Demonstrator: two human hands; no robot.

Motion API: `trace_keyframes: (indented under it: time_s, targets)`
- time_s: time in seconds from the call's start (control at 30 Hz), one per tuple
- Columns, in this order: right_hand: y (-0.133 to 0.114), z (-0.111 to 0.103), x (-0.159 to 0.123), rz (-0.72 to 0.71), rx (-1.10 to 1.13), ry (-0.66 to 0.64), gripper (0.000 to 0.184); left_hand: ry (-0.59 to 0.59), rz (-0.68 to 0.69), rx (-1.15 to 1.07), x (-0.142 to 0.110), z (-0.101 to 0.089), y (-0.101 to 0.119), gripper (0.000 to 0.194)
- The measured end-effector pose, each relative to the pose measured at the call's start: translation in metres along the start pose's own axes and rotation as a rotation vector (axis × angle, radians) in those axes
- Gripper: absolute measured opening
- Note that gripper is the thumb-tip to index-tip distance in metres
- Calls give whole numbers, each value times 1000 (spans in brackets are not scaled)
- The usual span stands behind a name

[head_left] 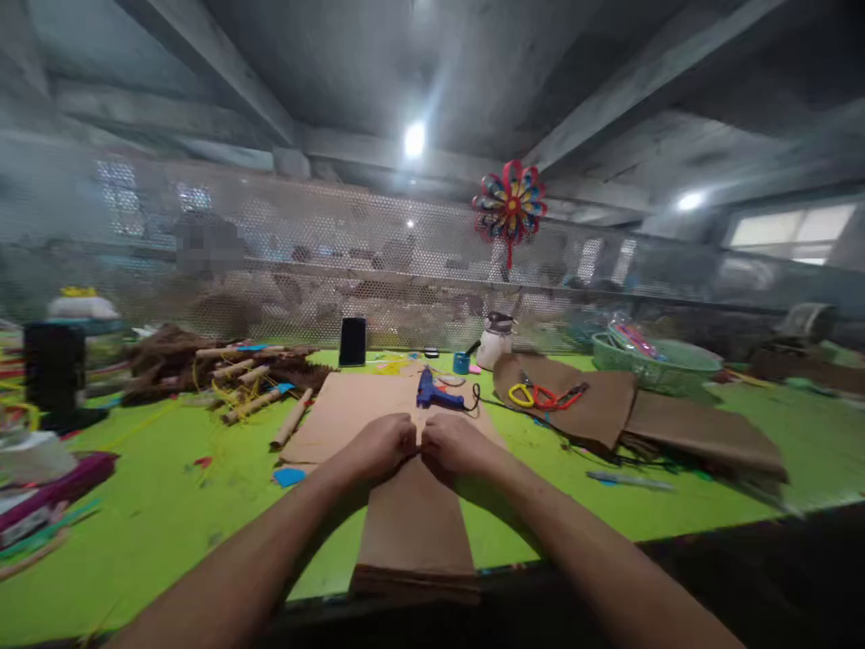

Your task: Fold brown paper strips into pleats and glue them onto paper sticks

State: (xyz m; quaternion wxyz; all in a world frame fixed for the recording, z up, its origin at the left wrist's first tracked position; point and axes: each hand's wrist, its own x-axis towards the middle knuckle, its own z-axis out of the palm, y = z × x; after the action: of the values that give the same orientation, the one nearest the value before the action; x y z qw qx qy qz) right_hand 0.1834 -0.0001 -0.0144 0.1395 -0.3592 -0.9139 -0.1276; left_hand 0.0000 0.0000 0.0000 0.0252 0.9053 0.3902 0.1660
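My left hand (386,443) and my right hand (454,443) are both closed, thumb sides almost touching. They meet over the far end of a folded stack of brown paper (415,523), which runs toward me to the table's front edge. What the fingers pinch, if anything, is hidden behind the knuckles. Beyond them lies a flat sheet of light brown cardboard (351,406). On it, just past my right hand, a blue glue gun (438,391) rests on its side with its dark cord curling right.
Rolled paper sticks (253,388) and brown fibre clutter the left. Scissors with yellow and orange handles (541,397) lie on crumpled brown paper (595,410) at right. Behind stand a phone (352,342), a white jar (496,350) and a green basket (682,365). A pen (632,480) lies at right.
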Motion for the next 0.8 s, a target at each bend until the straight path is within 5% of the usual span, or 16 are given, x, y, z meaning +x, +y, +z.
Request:
trace_keyframes:
  time_s: [0.43,0.8]
  targets:
    - [-9,-3,10,28,-18,-40,20,36,63,6,0,12,-25,20]
    - [-9,-6,11,4,-32,-85,21,22,72,19,1,12,-26,24]
